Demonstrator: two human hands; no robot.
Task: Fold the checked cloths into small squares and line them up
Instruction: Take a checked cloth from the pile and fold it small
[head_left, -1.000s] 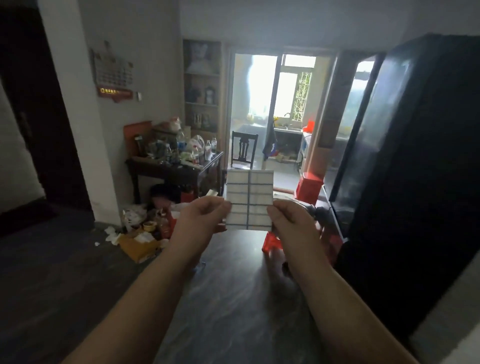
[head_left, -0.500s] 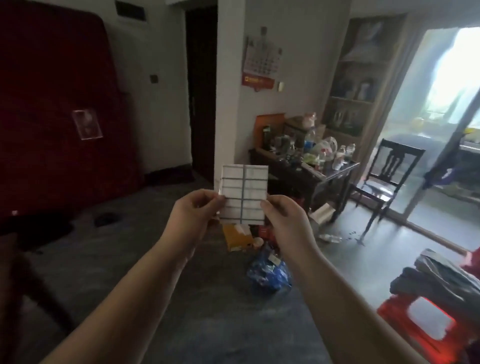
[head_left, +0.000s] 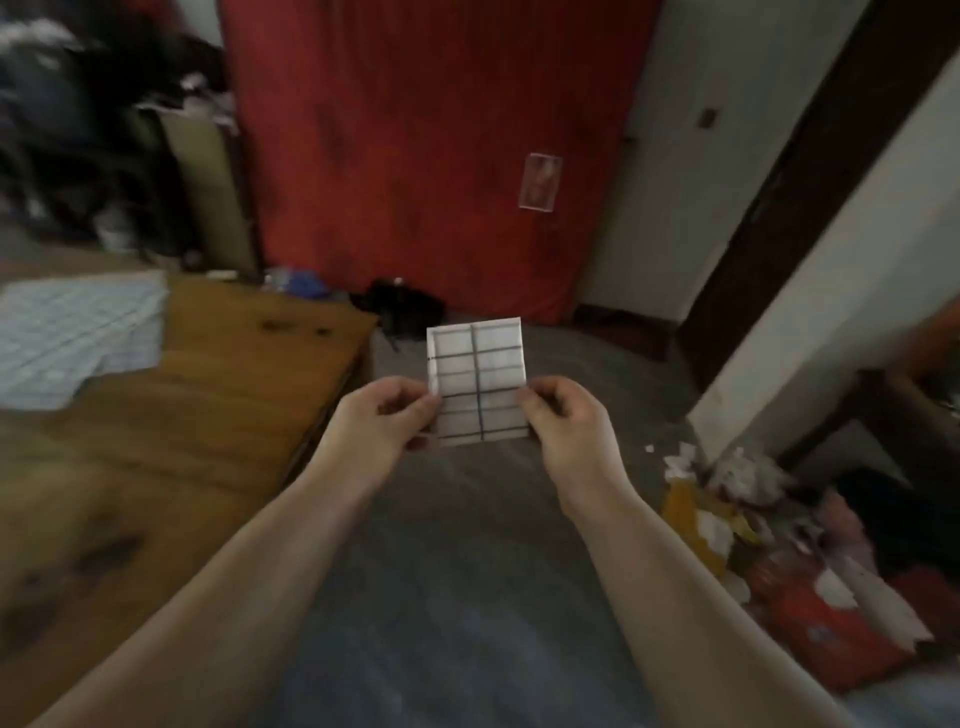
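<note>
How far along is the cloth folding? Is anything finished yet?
Done: the held cloth looks folded into a small piece. In hand: the left hand and right hand pinch its side edges, holding it up beside the wooden table. Left: setting it down, and folding the larger checked cloth lying loose on the table's far left. No line of squares is in view.

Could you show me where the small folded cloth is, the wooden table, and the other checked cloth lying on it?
folded checked cloth (head_left: 478, 379): head view, centre of its front face, between the two hands.
wooden table (head_left: 223, 405): head view, bare part of its top.
other checked cloth (head_left: 72, 332): head view, its middle.
</note>
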